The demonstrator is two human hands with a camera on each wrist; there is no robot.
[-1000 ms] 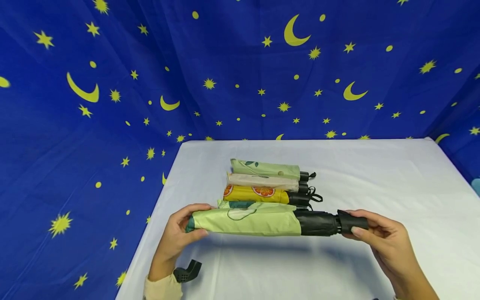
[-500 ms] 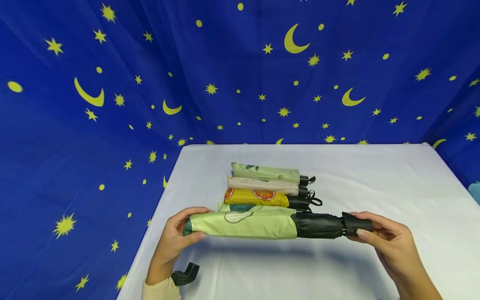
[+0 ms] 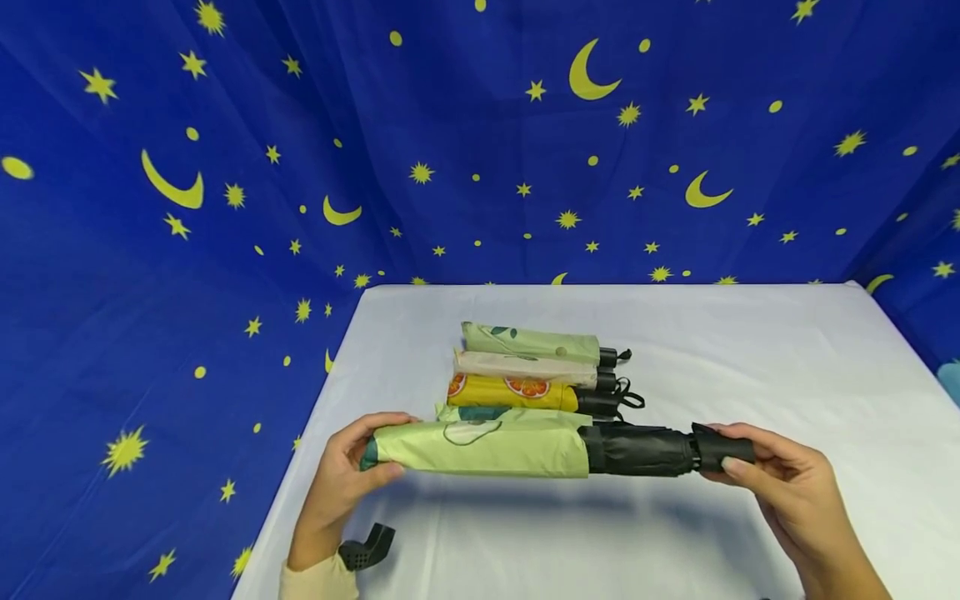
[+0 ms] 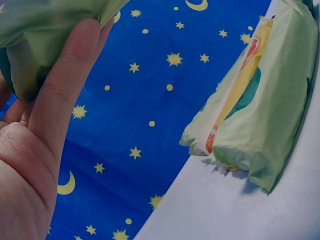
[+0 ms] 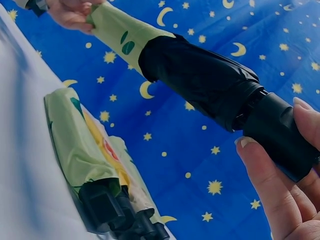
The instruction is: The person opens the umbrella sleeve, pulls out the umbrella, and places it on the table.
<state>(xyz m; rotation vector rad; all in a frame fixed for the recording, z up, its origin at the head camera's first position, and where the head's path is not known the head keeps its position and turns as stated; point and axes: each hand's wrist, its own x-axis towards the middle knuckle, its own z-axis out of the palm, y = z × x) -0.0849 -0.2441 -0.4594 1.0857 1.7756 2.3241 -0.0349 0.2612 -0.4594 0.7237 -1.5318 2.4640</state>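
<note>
A folded black umbrella (image 3: 645,450) is held level above the table, part of it inside a light green cover (image 3: 487,450) with a dark green tip. My left hand (image 3: 341,475) grips the closed end of this cover between thumb and fingers. At the other end, my right hand (image 3: 798,479) pinches the black handle (image 5: 280,135). The right wrist view shows the black folded canopy (image 5: 195,75) between handle and cover. Just behind, partly hidden in the head view, lies another light green covered umbrella (image 4: 275,105) on the table.
Further back on the white tabletop (image 3: 787,358) lie a yellow umbrella with orange slices (image 3: 517,392), a pale one (image 3: 525,367) and a pale green one (image 3: 532,342), side by side with handles to the right. A blue star-and-moon curtain (image 3: 480,125) surrounds the table.
My right hand has moved right with the handle, while my left hand and the cover have shifted slightly left. More of the black canopy shows outside the cover.
</note>
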